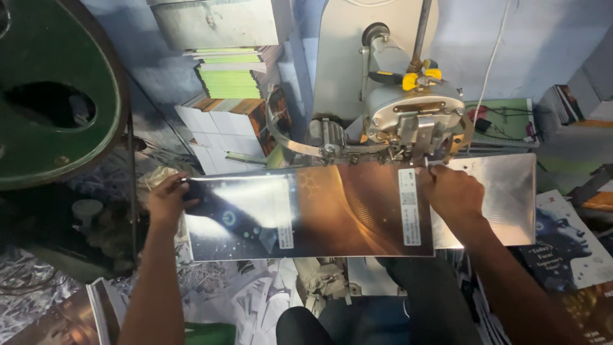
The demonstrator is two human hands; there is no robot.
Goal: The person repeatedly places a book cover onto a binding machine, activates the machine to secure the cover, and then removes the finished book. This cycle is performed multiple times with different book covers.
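Observation:
A glossy opened booklet cover [319,211], dark with orange swirls, lies flat under the head of a grey stitching machine [408,115]. My left hand [167,201] grips the cover's left edge. My right hand [450,191] presses on the cover's right part, fingers up at the machine's stitching head. A white label strip [409,207] runs down the cover just left of my right hand.
Stacks of green and orange booklets [233,83] stand behind the machine at left. A big green wheel [57,96] fills the upper left. Printed covers [568,236] lie at right, more sheets and paper scraps [217,294] below. My dark-trousered knees [383,313] are at the bottom.

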